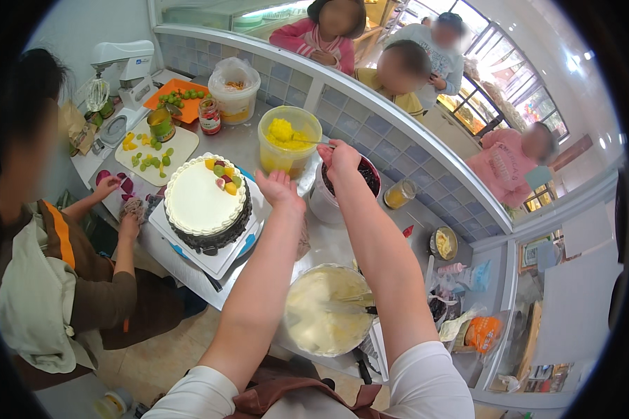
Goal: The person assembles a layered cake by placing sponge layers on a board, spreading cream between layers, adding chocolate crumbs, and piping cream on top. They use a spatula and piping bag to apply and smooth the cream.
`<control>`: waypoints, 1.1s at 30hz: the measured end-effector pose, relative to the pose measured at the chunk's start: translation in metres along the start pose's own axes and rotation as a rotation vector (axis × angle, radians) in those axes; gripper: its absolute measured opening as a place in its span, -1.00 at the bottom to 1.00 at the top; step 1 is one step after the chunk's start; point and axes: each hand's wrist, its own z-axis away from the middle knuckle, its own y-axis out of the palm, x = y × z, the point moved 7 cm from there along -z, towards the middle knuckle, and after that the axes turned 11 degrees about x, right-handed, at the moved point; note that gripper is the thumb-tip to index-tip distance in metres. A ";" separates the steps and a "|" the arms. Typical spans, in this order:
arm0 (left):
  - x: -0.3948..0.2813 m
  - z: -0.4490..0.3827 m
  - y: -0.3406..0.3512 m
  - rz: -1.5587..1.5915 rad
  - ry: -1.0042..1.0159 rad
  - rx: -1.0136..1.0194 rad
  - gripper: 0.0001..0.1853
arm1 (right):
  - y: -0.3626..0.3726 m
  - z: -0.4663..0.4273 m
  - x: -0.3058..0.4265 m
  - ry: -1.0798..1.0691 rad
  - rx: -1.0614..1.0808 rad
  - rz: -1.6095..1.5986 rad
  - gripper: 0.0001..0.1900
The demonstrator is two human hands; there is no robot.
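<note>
My right hand (340, 160) is closed on the handle of a metal spoon (309, 141), whose bowl bears a heap of yellow filling over a translucent plastic tub (289, 125). Palm up, my left hand (280, 189) is empty with its fingers apart, just below the tub. To its left stands a round white cream cake (199, 201) with a piped border, dark crumbs around its side and fruit pieces at one edge of its top. It rests on a white board on a turntable. A white tub of dark filling (367, 180) is partly hidden behind my right hand.
A co-worker (105, 283) handles things at the left. Nearer me is a large bowl of pale cream (325, 309) with a utensil. A cutting board (181, 146) bears fruit pieces; an orange tray (172, 86) holds grapes. A glass jar (400, 194) stands right, beside the tiled wall.
</note>
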 end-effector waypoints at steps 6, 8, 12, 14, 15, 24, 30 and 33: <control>-0.003 -0.027 0.025 0.134 -0.072 0.191 0.09 | 0.006 0.006 0.033 -0.111 0.063 -0.053 -0.71; -0.002 -0.036 0.039 0.125 -0.085 0.221 0.11 | 0.001 0.016 0.051 -0.150 0.096 -0.051 -0.70; -0.001 -0.042 0.077 0.120 -0.093 0.266 0.13 | -0.012 0.084 0.102 -0.207 0.110 -0.045 -0.72; 0.009 -0.038 0.098 0.139 -0.160 0.350 0.13 | -0.030 0.126 0.130 -0.253 0.173 -0.059 -0.71; 0.015 -0.028 0.114 0.149 -0.171 0.400 0.11 | -0.044 0.153 0.144 -0.274 0.191 -0.062 -0.70; 0.156 0.227 0.166 0.216 -0.617 0.840 -0.12 | -0.222 0.463 0.225 -0.425 -0.032 0.055 -0.63; 0.247 0.374 0.113 0.279 -0.856 0.834 -0.09 | -0.331 0.614 0.214 -0.481 -0.270 0.038 -0.63; 0.274 0.407 0.083 0.192 -0.894 0.735 -0.10 | -0.359 0.659 0.198 -0.501 -0.341 0.093 -0.64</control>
